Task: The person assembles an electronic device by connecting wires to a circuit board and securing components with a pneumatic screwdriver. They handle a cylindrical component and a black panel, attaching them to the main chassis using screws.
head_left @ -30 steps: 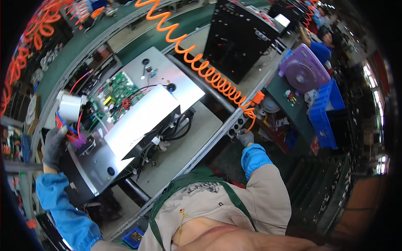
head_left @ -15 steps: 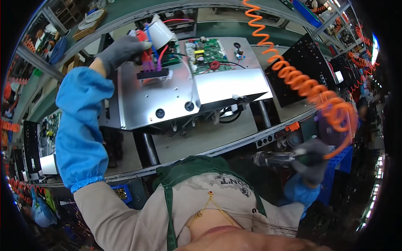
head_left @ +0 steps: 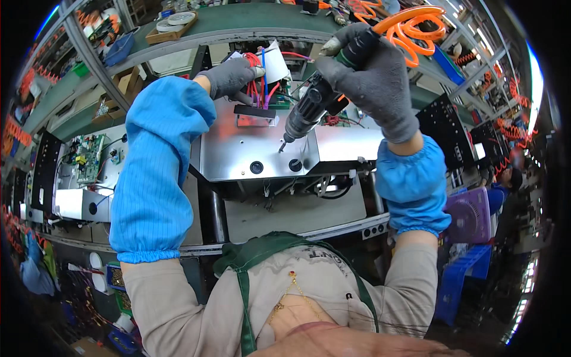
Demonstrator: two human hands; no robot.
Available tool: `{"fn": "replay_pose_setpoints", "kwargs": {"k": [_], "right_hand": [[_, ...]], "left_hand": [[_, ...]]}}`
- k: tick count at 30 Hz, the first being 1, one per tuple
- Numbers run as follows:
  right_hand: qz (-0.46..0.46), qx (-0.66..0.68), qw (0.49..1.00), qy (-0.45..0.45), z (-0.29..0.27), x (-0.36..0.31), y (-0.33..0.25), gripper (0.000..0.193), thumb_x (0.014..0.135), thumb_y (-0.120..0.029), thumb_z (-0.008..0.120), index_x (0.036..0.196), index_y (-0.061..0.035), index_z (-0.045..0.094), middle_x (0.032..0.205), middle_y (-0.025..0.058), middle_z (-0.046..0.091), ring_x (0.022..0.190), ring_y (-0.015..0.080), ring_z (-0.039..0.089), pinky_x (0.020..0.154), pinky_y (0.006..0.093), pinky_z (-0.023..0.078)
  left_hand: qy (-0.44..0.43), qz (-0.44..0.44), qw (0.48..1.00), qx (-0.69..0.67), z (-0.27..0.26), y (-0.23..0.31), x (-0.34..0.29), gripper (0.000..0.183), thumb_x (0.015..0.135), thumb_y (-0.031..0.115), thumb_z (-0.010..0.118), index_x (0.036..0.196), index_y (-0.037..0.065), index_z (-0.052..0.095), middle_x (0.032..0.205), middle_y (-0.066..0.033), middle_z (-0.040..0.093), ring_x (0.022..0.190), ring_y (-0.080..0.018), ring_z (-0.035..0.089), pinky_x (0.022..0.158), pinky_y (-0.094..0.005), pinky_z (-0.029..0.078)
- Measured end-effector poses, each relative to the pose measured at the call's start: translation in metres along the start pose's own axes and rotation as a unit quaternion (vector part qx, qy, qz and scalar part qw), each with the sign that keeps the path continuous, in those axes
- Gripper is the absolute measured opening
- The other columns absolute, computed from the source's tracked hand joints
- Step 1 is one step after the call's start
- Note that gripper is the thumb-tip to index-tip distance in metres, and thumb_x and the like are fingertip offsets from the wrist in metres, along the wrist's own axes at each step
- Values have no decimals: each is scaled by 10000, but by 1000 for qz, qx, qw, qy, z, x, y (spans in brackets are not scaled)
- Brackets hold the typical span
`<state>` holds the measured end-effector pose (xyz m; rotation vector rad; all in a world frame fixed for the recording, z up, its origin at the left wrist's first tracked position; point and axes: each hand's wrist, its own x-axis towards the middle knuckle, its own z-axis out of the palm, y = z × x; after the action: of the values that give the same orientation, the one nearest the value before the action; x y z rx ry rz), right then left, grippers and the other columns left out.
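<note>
On the bench before me lies a shiny metal housing (head_left: 226,157) with two round black grommets at its near edge. My left hand (head_left: 232,77), in a grey glove, is closed round a bundle of red wires (head_left: 253,61). The wires, with purple and blue ones beside them, run down to a black terminal block (head_left: 256,112) on the housing. My right hand (head_left: 383,89), also gloved, grips a power screwdriver (head_left: 306,113). Its bit points down at the housing between block and grommets; whether it touches I cannot tell. The right hand partly hides the circuit board.
An orange coiled hose (head_left: 410,30) runs from the screwdriver's upper end. A second housing with a green circuit board (head_left: 89,157) lies to the left. At right stand a black perforated panel (head_left: 443,128) and a blue stool (head_left: 467,273). A co-worker (head_left: 502,190) is farther right.
My right hand has brought the screwdriver up from low on the right to over the housing. My left hand still holds the wires. The view has shifted, showing more of the left side.
</note>
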<state>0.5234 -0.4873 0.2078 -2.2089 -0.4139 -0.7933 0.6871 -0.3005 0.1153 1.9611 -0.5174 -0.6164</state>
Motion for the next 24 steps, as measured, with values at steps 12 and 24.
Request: {"fn": "replay_pose_setpoints", "kwargs": {"k": [12,24], "right_hand": [[98,586,789,-154,41,-5,68,640,681,-34,676,1259,4,403,1029,164,608,921,296,635,779,372,531],[178,521,777,-305,50,-22,74,800,648,17,655,1362,-60,303,1023,130,607,873,202,626,690,288,520]], "left_hand": [[189,80,967,154,20,-25,18,317,660,197,687,891,-11,629,801,-126,639,753,-228,595,706,-325,467],[229,120,908,-331,28,-24,-3,221,722,62,607,937,17,640,841,-66,608,700,-150,605,611,-283,513]]}}
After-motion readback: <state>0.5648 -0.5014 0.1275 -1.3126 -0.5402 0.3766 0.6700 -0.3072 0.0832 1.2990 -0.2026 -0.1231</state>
